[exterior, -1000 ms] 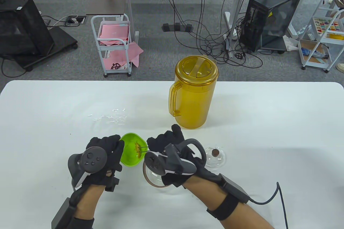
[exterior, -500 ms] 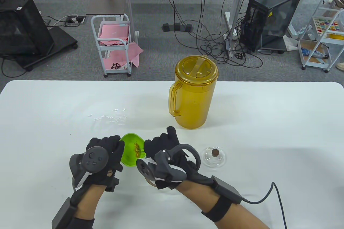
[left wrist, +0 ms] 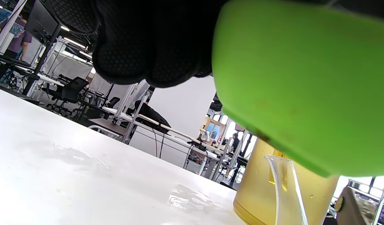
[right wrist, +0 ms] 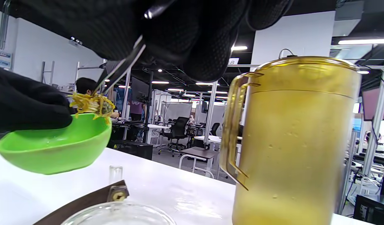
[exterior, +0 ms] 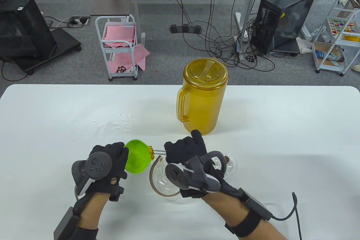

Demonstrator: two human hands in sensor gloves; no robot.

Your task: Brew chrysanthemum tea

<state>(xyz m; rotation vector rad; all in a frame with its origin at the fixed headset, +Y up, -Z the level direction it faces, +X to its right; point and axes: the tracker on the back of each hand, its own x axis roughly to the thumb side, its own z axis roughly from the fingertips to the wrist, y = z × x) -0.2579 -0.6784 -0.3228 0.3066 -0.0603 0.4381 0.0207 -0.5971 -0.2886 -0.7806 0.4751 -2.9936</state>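
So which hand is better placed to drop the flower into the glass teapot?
The right hand: its tweezers already pinch the chrysanthemum beside the glass teapot. The left hand holds the green bowl.

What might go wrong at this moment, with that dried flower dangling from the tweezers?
The chrysanthemum is pinched only at the tips of the tweezers in the right hand, just past the rim of the green bowl; it may slip and land on the table rather than in the glass teapot. The left hand holds the bowl tilted above the table, so any leftovers could spill.
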